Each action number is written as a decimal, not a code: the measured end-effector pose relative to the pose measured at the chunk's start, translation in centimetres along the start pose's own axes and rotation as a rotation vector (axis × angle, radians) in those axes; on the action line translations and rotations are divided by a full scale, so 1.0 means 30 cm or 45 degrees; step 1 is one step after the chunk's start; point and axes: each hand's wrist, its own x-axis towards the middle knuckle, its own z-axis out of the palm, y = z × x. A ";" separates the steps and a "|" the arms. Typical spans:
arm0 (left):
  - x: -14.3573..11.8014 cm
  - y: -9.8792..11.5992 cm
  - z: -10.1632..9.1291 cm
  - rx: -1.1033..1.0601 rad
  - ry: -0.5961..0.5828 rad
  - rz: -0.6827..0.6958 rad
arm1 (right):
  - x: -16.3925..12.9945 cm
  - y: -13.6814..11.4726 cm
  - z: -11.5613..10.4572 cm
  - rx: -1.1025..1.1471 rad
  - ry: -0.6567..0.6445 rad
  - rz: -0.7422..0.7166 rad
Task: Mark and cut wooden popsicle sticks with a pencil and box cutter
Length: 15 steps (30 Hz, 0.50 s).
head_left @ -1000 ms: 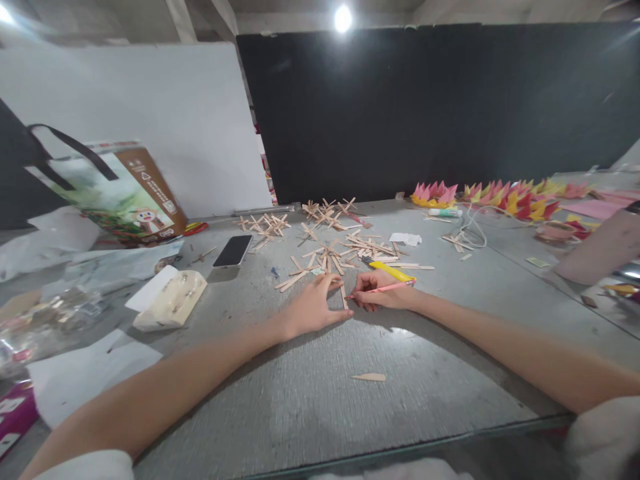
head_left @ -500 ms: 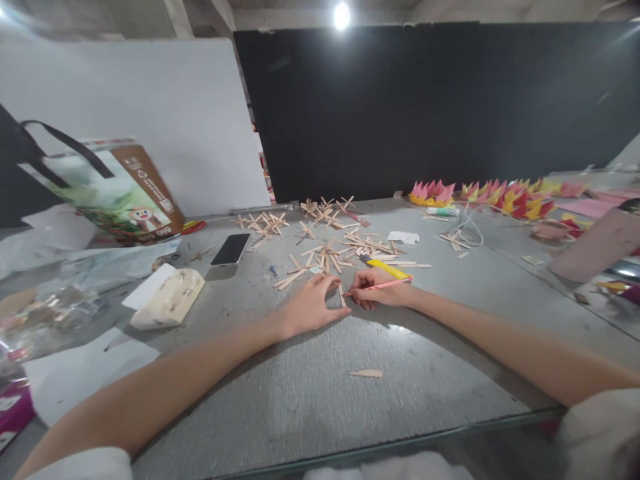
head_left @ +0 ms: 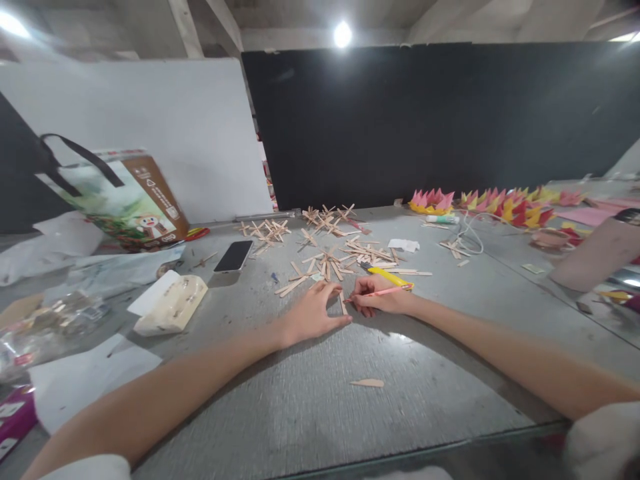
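right hand [head_left: 380,303] pinches a pink pencil [head_left: 387,291]; left hand [head_left: 313,313], fingers spread, pins a wooden stick [head_left: 343,303].

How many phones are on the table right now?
1. A single dark phone lies flat, screen up, on the grey table, left of the scattered wooden sticks and beyond the tissue pack. Another could be hidden under the left-side clutter.

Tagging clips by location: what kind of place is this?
Probably a handicraft workbench in a bare workshop: wooden craft sticks scattered on the grey table, a row of folded paper flowers, and the right hand holding a pink pencil.
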 end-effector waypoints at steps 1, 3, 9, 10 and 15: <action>-0.001 -0.001 0.001 0.000 0.004 0.005 | 0.001 0.002 -0.001 -0.012 -0.009 0.002; -0.002 -0.002 0.002 0.007 0.021 0.013 | 0.001 0.004 -0.002 -0.034 -0.019 -0.004; -0.008 0.002 -0.003 0.052 0.033 0.043 | 0.003 0.004 0.000 -0.006 -0.038 -0.033; -0.009 0.004 -0.004 0.059 0.032 0.045 | 0.004 0.004 0.000 -0.005 -0.046 -0.036; -0.013 0.015 -0.008 0.073 0.037 0.046 | 0.003 0.002 0.001 -0.019 -0.008 -0.035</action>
